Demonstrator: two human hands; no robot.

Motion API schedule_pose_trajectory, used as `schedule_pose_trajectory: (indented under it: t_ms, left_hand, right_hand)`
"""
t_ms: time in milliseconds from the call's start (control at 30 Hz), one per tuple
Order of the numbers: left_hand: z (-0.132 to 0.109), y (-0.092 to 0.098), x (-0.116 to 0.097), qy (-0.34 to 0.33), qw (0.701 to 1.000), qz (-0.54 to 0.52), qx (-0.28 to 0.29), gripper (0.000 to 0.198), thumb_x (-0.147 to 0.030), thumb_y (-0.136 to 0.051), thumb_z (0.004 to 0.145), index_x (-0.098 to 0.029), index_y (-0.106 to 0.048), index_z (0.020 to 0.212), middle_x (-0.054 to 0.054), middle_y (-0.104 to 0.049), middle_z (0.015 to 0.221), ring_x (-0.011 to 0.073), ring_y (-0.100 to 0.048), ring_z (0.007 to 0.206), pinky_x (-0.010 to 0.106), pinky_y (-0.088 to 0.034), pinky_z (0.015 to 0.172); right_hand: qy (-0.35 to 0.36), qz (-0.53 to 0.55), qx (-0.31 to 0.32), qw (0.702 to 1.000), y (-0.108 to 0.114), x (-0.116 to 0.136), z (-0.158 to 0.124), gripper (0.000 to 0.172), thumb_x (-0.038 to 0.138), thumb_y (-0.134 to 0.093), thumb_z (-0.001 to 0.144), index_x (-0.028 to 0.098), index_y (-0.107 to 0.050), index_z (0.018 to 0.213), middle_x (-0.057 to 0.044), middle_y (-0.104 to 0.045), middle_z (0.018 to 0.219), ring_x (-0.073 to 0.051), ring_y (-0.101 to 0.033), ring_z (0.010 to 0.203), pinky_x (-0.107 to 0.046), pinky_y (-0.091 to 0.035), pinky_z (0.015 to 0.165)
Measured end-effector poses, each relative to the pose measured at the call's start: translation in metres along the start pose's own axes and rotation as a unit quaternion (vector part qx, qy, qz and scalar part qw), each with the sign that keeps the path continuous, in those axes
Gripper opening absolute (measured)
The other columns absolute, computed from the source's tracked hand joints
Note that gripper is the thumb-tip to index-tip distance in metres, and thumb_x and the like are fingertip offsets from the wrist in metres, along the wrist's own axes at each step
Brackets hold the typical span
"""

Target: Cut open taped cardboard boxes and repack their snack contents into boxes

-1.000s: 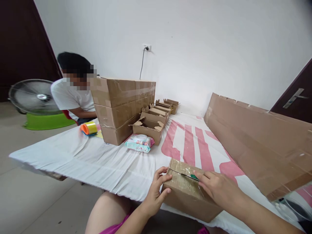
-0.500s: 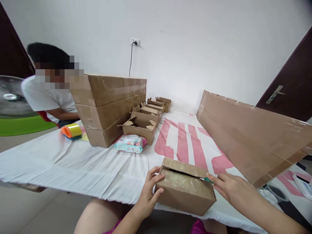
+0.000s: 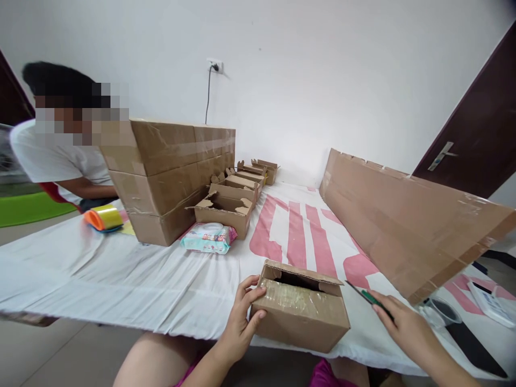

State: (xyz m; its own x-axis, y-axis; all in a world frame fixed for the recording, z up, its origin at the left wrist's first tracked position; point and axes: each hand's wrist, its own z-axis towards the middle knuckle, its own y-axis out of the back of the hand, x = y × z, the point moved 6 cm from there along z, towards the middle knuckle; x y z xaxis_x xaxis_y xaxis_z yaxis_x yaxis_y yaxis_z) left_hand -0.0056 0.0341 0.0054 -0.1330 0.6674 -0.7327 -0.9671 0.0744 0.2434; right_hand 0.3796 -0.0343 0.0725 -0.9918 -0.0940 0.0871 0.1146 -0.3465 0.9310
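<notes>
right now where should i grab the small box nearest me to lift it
Probably by its two short end walls, from the sides. The box sits flat at the table edge, and its taped top is slit and gaping, so the flaps would likely give. The left hand clasps the left end; the right hand holds a cutter.

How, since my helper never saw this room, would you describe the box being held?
Find the white cloth with pink stripes. At its near edge a small cardboard box sits alone, held by the left hand. Unlike the stacked boxes farther back, its taped top is slit open.
</notes>
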Motion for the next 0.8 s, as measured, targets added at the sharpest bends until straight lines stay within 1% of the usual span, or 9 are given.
schedule_pose_trajectory:
  t_ms: [100, 167, 233, 333, 433, 533, 633, 700, 800]
  left_hand:
    - [-0.001, 0.000, 0.000, 0.000, 1.000, -0.001, -0.002, 0.033, -0.032, -0.048, 0.095, -0.034, -0.049, 0.128, 0.009, -0.034, 0.139, 0.0282, -0.039, 0.132, 0.044, -0.042, 0.102]
    - [-0.001, 0.000, 0.001, 0.002, 1.000, -0.002, -0.003, 0.033, -0.032, -0.048, 0.094, -0.033, -0.049, 0.128, 0.009, -0.034, 0.139, 0.0286, -0.038, 0.133, 0.045, -0.042, 0.103]
    - [-0.002, 0.000, 0.002, 0.003, 1.000, -0.002, -0.003, 0.033, -0.031, -0.048, 0.094, -0.033, -0.049, 0.128, 0.009, -0.034, 0.139, 0.0289, -0.037, 0.134, 0.046, -0.040, 0.105]
    - [-0.002, 0.000, 0.003, 0.003, 1.000, 0.000, -0.002, 0.033, -0.032, -0.048, 0.094, -0.034, -0.049, 0.128, 0.009, -0.034, 0.139, 0.0288, -0.035, 0.135, 0.048, -0.037, 0.107]
    - [-0.002, -0.001, 0.003, 0.003, 1.000, 0.001, -0.003, 0.034, -0.032, -0.048, 0.094, -0.034, -0.048, 0.128, 0.009, -0.034, 0.140, 0.0287, -0.035, 0.135, 0.049, -0.036, 0.108]
    - [-0.003, -0.002, 0.003, 0.001, 1.000, 0.001, -0.003, 0.034, -0.032, -0.048, 0.094, -0.033, -0.047, 0.129, 0.009, -0.033, 0.140, 0.0292, -0.034, 0.135, 0.048, -0.038, 0.107]
    - [-0.003, -0.002, 0.003, -0.002, 1.000, 0.002, -0.002, 0.035, -0.031, -0.047, 0.095, -0.032, -0.046, 0.129, 0.010, -0.032, 0.140, 0.0296, -0.034, 0.136, 0.049, -0.038, 0.106]
    - [-0.003, -0.002, 0.003, -0.002, 1.000, 0.001, 0.000, 0.035, -0.031, -0.047, 0.095, -0.032, -0.046, 0.129, 0.010, -0.032, 0.141, 0.0295, -0.033, 0.136, 0.049, -0.038, 0.106]
    - [-0.002, -0.001, 0.003, 0.002, 1.000, 0.002, -0.001, 0.034, -0.030, -0.046, 0.095, -0.031, -0.046, 0.129, 0.010, -0.032, 0.141, 0.0293, -0.033, 0.136, 0.049, -0.037, 0.106]
  right_hand:
    - [-0.021, 0.010, 0.050, 0.998, -0.051, -0.001, -0.015, 0.038, 0.042, -0.042, 0.094, 0.029, -0.063, 0.122, -0.005, -0.071, 0.096, -0.023, -0.070, 0.087, -0.034, -0.057, 0.072]
    - [-0.012, 0.019, 0.065, 0.998, -0.078, 0.002, -0.023, 0.038, 0.039, -0.046, 0.092, 0.029, -0.063, 0.124, -0.005, -0.068, 0.090, -0.022, -0.069, 0.084, -0.034, -0.057, 0.072]
    - [0.004, 0.031, 0.058, 0.998, -0.097, 0.004, -0.027, 0.037, 0.036, -0.049, 0.091, 0.030, -0.063, 0.124, -0.006, -0.067, 0.090, -0.023, -0.068, 0.084, -0.035, -0.056, 0.074]
    - [0.021, 0.052, 0.047, 0.997, -0.111, 0.002, -0.026, 0.037, 0.032, -0.050, 0.090, 0.029, -0.064, 0.124, -0.008, -0.067, 0.095, -0.024, -0.066, 0.088, -0.038, -0.055, 0.079]
    - [0.028, 0.072, 0.020, 0.997, -0.102, 0.004, -0.019, 0.036, 0.036, -0.054, 0.088, 0.026, -0.065, 0.121, -0.011, -0.066, 0.111, -0.028, -0.063, 0.103, -0.044, -0.054, 0.087]
    - [0.024, 0.119, -0.056, 0.991, -0.070, 0.018, -0.010, 0.036, 0.040, -0.050, 0.091, 0.026, -0.060, 0.124, -0.011, -0.060, 0.124, -0.028, -0.057, 0.115, -0.048, -0.051, 0.094]
    - [0.040, 0.175, -0.113, 0.977, -0.037, 0.047, -0.006, 0.036, 0.037, -0.043, 0.095, 0.028, -0.053, 0.128, -0.010, -0.057, 0.126, -0.026, -0.055, 0.118, -0.047, -0.050, 0.096]
    - [0.061, 0.197, -0.112, 0.972, -0.027, 0.069, -0.005, 0.037, 0.036, -0.045, 0.095, 0.028, -0.050, 0.130, -0.010, -0.054, 0.128, -0.026, -0.054, 0.119, -0.044, -0.050, 0.097]
    - [0.066, 0.208, -0.085, 0.972, -0.028, 0.090, -0.004, 0.044, 0.039, -0.051, 0.092, 0.026, -0.046, 0.134, -0.012, -0.048, 0.135, -0.027, -0.050, 0.124, -0.042, -0.050, 0.098]
